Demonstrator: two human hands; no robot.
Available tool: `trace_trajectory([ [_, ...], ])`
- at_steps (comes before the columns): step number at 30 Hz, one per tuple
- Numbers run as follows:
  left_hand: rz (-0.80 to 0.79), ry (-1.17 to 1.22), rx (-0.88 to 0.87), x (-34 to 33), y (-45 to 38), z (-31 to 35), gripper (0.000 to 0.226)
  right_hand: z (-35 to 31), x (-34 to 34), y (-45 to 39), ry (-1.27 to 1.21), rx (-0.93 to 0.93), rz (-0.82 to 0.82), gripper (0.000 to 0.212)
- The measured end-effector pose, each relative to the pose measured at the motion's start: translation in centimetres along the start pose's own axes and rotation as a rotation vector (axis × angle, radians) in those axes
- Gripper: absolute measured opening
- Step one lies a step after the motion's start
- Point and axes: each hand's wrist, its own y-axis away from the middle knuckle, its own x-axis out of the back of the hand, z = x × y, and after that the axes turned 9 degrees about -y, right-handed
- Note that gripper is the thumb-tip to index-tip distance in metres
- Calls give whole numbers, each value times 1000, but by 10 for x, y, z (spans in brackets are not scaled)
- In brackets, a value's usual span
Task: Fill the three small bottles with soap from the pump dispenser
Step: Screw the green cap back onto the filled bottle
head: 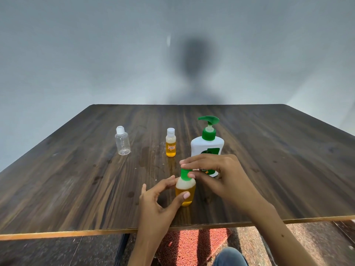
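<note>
Closest to the lens: left hand (163, 196), thumb and forefinger pinching the belly of the green-capped bottle (185, 191), steadying it upright on the desk (76, 179) near the front edge. Right hand (217, 173) just above, fingertips curled round the green cap (184, 174). Looks like the cap being screwed on or off; cannot tell which. Amber soap inside, pale foam on top, roughly full by the look of it.

Doing it well, as a judgement: keep the left pinch low and firm so the body stays put, twist with the fingertips only, no squeezing of the soft wall or soap wells up at the neck. Cap square to the thread before turning. Wet-looking smears on the wood just beyond, so mind a slippery base.

Now the count, biggest first. One desk, dark wood grain. One pump dispenser (208, 144), white with green pump, standing right behind the right hand. Three small bottles: one clear bottle (123, 144), white cap, apparently empty, well apart to the left; one green-capped in the hands; one labelled bottle (170, 144), white cap, amber-filled, just left of the dispenser. Two filled then, one to go.
</note>
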Motion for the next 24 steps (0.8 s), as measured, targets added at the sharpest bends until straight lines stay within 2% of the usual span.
trace_trajectory([
  [4,-14,-4,6,0,0,1,41,-2,-5,-2,90,-71,94,37],
  [7,-13,0,18,0,-1,0,40,-1,1,-2,41,-87,-10,44],
  [10,-8,11,23,0,0,0,38,2,7,-2,-43,-55,-124,38],
  [12,-3,4,18,0,0,-1,34,3,7,-3,-94,-45,-142,32],
  [16,1,-4,23,-1,0,-1,38,3,-3,-5,8,-72,21,22],
  [19,10,-7,27,-1,1,0,40,0,-14,-3,53,-109,109,26],
  [24,-13,-35,10,0,1,3,39,-1,-3,-4,15,-110,-58,32],
])
